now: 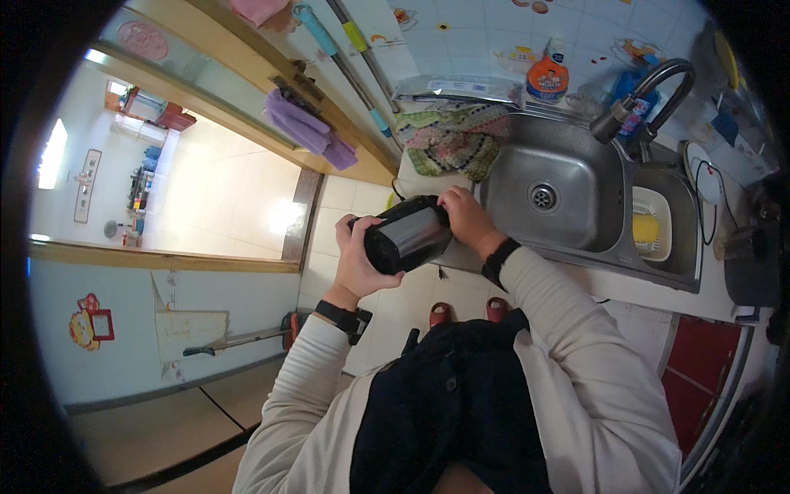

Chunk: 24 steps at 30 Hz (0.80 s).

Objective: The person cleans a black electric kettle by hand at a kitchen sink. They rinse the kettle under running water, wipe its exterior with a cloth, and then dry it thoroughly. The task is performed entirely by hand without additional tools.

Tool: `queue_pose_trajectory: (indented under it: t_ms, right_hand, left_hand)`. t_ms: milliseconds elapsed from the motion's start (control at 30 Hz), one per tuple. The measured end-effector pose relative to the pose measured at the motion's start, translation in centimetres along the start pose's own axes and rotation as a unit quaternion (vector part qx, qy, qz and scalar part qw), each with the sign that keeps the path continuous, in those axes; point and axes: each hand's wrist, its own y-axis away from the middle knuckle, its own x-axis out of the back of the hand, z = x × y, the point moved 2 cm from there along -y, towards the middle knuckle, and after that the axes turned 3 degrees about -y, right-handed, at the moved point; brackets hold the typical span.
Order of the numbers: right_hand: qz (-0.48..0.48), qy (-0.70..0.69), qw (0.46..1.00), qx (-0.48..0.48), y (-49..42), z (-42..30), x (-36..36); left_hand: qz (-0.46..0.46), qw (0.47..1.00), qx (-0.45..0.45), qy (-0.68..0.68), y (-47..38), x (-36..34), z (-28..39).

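Tilted on its side between my hands is a dark, glossy cylindrical container (412, 238), perhaps a small appliance; its exact kind cannot be told. My left hand (363, 256) spreads round the end nearer me, with fingers on top and thumb beneath. At the other end my right hand (466, 216) grips the rim with its fingertips. The container is held in the air beside the counter's left end, above the tiled floor. Just beyond it a crumpled patterned cloth (457, 139) lies on the counter.
Right of my hands is a steel double sink (558, 179) with a curved faucet (648, 102). A white basket (657, 216) with a yellow sponge (645, 228) sits in the smaller basin. An orange cleaner bottle (548, 77) stands behind. Poles (342, 65) lean by the doorway.
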Motion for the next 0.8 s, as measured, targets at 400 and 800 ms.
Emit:
queue_pose_trajectory:
  t_ms: [400, 800]
  right_hand:
    - [0.168, -0.128, 0.973, -0.092, 1.1, -5.5, 1.2]
    - [0.001, -0.120, 0.988, 0.098, 0.8, -7.8, 0.6]
  left_hand:
    - [0.024, 1.000, -0.006, -0.004, 0.9, -0.7, 0.0]
    - [0.030, 0.999, -0.015, -0.011, 1.2, -1.0, 0.3]
